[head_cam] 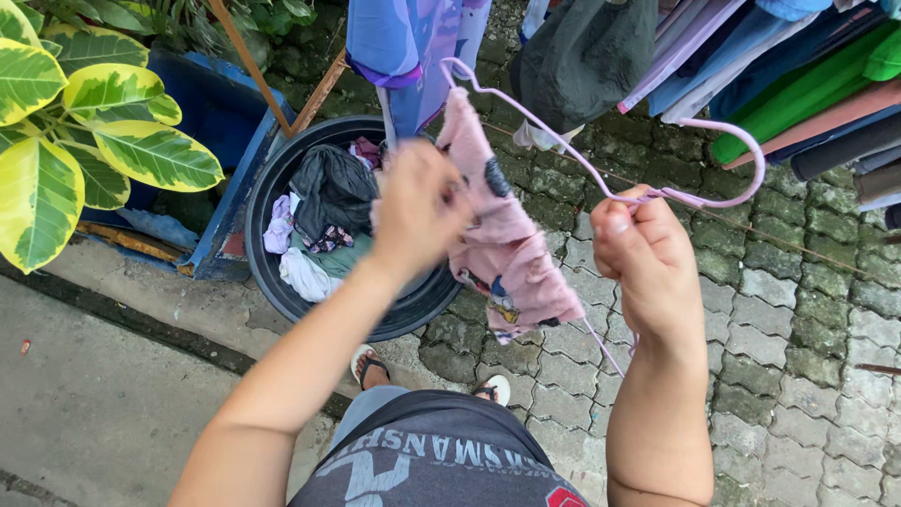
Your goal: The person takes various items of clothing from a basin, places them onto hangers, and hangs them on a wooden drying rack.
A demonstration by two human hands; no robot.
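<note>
Pink crumpled cloth garment [507, 249] is held up over the paved ground, above the round black plastic tub of laundry [282, 272], and is being threaded onto the thin lilac wire hanger [676, 192]. It is best spread flat before a hanger arm is slid inside. The left hand [418, 211] is pinched on its fabric; the right hand [648, 258] is closed around the hanger.
</note>
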